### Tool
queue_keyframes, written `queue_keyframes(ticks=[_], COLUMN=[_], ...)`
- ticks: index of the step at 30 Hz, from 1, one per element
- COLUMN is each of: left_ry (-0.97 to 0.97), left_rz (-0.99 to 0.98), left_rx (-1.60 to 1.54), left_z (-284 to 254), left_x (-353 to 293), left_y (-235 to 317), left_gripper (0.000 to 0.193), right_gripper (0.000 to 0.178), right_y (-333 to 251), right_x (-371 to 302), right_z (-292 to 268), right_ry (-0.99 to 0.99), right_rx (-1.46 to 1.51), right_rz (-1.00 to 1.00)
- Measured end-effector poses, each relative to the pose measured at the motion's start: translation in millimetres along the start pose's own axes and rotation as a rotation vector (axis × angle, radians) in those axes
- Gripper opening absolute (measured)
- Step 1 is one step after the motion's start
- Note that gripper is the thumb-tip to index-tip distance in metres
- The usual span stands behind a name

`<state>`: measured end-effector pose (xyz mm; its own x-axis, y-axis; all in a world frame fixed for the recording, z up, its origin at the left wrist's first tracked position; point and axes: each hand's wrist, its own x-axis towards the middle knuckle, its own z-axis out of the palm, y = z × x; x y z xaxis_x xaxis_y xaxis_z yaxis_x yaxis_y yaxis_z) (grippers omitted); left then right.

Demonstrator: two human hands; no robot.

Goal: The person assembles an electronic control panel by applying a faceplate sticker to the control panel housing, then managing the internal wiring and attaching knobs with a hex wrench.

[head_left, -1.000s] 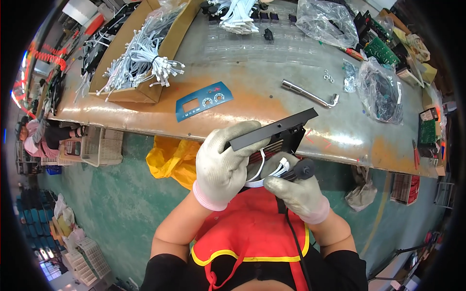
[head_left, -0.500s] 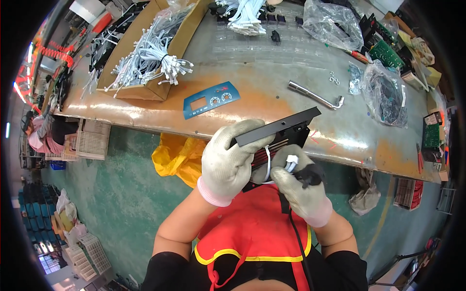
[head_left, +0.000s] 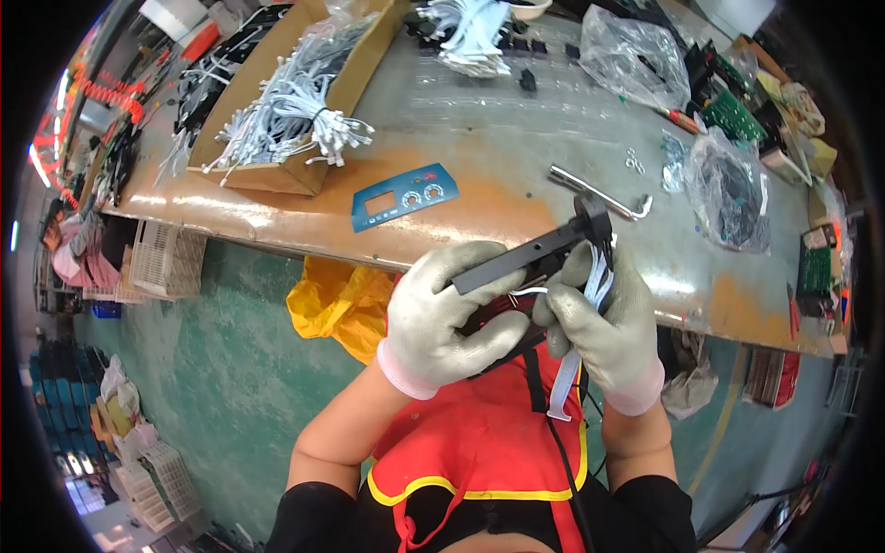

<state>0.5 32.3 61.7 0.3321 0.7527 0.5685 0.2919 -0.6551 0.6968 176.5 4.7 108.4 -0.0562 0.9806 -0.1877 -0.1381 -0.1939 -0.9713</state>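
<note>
My left hand (head_left: 447, 323), in a pale work glove with a pink cuff, grips a black flat-edged metal housing (head_left: 516, 259) in front of my chest. My gloved right hand (head_left: 613, 323) is closed on a white flat cable (head_left: 564, 382), its loose end hanging below the fingers over my red apron. More white wire runs up past that hand to the housing's far end, where a round black piece (head_left: 593, 221) stands out. Most of the housing's inside is hidden by the gloves. Beyond, on the bench, lies a blue faceplate (head_left: 396, 205) with a rectangular cutout and two dial holes.
An L-shaped socket wrench (head_left: 597, 193) lies behind the housing. At the back left stands a cardboard box (head_left: 290, 173) of white cable bundles; another cable bundle (head_left: 470, 41) lies at the back. Bagged parts (head_left: 728, 194) and circuit boards (head_left: 735, 112) fill the right.
My right hand has moved up and right along the housing's far end. The white flat cable now hangs below it, and the round black piece is now at the housing's far end.
</note>
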Motion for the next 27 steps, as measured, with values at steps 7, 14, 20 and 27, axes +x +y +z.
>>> queue_keyframes(ticks=[7,14,20,27], left_ry=[0.017,0.163,0.18,0.039], left_rz=[0.167,0.165,0.023,-0.117], left_rx=[-0.084,0.216,0.133,-0.136], left_z=[10,15,13,3], left_x=[-14,-20,-19,-26], left_y=[-10,-27,-39,-29], left_gripper=[0.029,0.024,0.02,0.041], right_gripper=[0.038,0.018,0.023,0.032], right_y=[31,19,38,57], right_x=[-16,-3,13,40], right_z=[-2,-3,5,-5], right_ry=[0.198,-0.054,-0.033,0.109], right_rx=[-0.003,-0.079,-0.029,0.023], right_rz=[-0.128,-0.099,-0.145,-0.149])
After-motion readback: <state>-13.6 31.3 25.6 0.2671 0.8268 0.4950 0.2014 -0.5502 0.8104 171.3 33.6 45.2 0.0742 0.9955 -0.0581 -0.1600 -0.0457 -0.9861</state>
